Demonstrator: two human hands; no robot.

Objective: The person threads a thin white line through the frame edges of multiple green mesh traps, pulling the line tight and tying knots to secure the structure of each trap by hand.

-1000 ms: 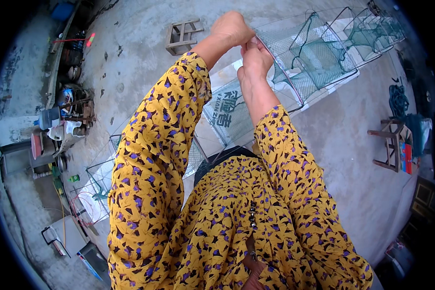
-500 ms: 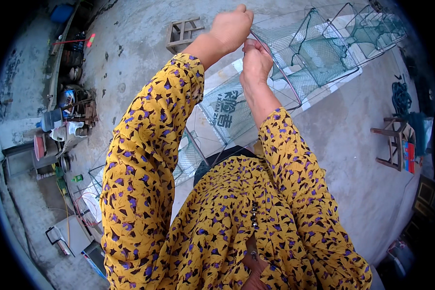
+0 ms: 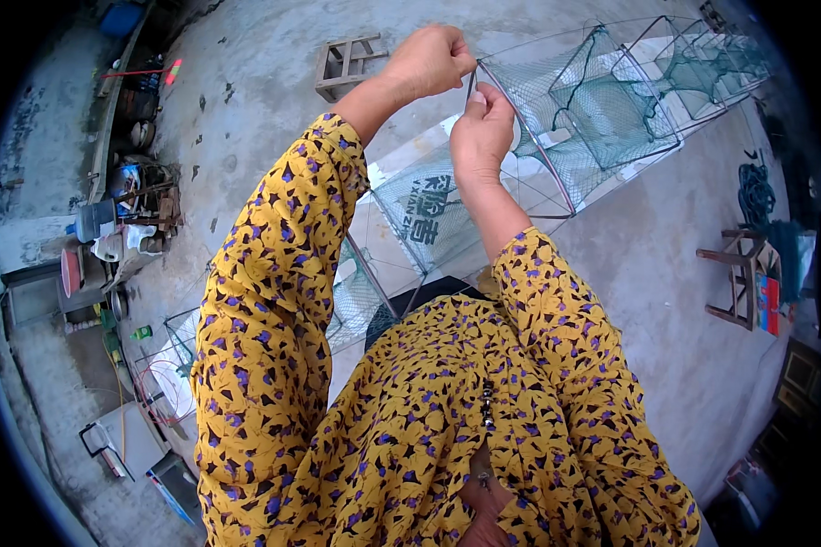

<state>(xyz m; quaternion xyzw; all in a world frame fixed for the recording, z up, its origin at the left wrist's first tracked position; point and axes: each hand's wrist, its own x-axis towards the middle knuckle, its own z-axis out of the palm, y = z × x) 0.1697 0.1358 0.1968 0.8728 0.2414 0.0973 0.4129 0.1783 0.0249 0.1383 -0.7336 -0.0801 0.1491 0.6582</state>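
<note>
A long green net (image 3: 611,100) with thin bars is stretched over the gray floor (image 3: 648,246), from between 1 and 2 o'clock, past the body, to about 8 o'clock. At 12 o'clock, its top corner is met by the left hand (image 3: 429,62), whose fingers are curled tight and seem to be pinched on that corner. The right hand (image 3: 483,137) is placed at 1 o'clock, just below, and a thin dark strip (image 3: 471,84) looks to be nipped by its thumb and finger. What exactly is gripped inside the left hand cannot be told. A second ago the two hands were bunched together; now they have been drawn a little apart, and the strip can be seen pulled straight between them. By this, the strip seems to be kept tight at the corner, and the tying there looks unfinished. A wooden stool (image 3: 737,273) is seen at 3 o'clock, left untouched.
</note>
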